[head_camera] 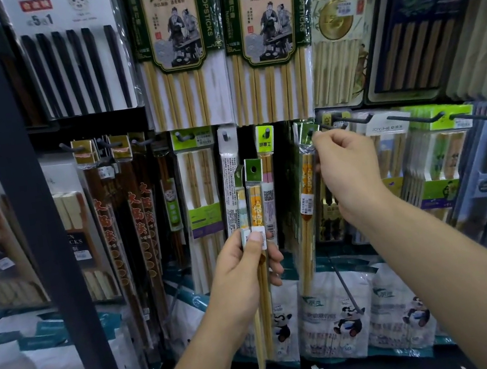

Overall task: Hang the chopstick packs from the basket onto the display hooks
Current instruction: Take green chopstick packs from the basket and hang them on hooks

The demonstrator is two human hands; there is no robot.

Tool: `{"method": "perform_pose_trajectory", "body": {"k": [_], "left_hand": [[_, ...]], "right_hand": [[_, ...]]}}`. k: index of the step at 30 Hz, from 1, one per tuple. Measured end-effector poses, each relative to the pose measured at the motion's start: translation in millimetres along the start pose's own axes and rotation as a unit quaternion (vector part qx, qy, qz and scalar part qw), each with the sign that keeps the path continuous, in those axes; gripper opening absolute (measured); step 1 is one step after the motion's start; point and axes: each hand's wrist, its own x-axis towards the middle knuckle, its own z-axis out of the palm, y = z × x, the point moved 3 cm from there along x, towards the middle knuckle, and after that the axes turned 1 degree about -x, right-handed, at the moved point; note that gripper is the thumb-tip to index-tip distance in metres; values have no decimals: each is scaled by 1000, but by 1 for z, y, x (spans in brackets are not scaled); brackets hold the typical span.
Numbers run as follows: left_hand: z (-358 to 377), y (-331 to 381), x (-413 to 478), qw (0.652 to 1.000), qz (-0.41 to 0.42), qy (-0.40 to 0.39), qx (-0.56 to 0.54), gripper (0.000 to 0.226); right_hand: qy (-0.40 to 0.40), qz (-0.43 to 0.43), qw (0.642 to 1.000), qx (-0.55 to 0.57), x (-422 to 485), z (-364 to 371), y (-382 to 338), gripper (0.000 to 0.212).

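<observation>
Display hook (pixel 336 126) sits just above the right fingertips. Right hand (pixel 349 172): thumb and forefinger pinch the green header of a chopstick pack (pixel 305 199), which hangs below them. Left hand (pixel 244 268): fingers curled round spare packs (pixel 253 195), thumb pressed on their label, tops rising above the thumb.

The left hand (pixel 244 268) holds the held packs (pixel 254 202) upright before the middle hanging row. To its right and higher, the right hand (pixel 347 172) pinches the single pack (pixel 306 183) by its top, just beside a hook (pixel 351 119). Bags (pixel 333 314) stand below, behind both.
</observation>
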Motion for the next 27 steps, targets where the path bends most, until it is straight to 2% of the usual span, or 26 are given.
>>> {"method": "perform_pose_trajectory", "body": {"k": [4,11,13,18,24,27], "left_hand": [[1,1,0,1000,4,-6,-1,24],[4,4,-1,999,21,-27,-22,14],[4,4,-1,999,22,-24,-29,12],[10,10,-3,999,25,-31,-30,11],[15,11,-4,997,20,-51,-49,21],[13,7,-4,998,8,-27,-63,22]], "right_hand": [[9,-23,998,-51,3,0,6,46],[40,-6,998,-50,-8,-3,18,23],[15,-8,999,-34,-18,-1,17,23],[-105,-31,994,9,-43,12,8,19],[-116,-37,993,1,-47,15,5,19],[-86,-12,996,29,-41,9,2,21]]}}
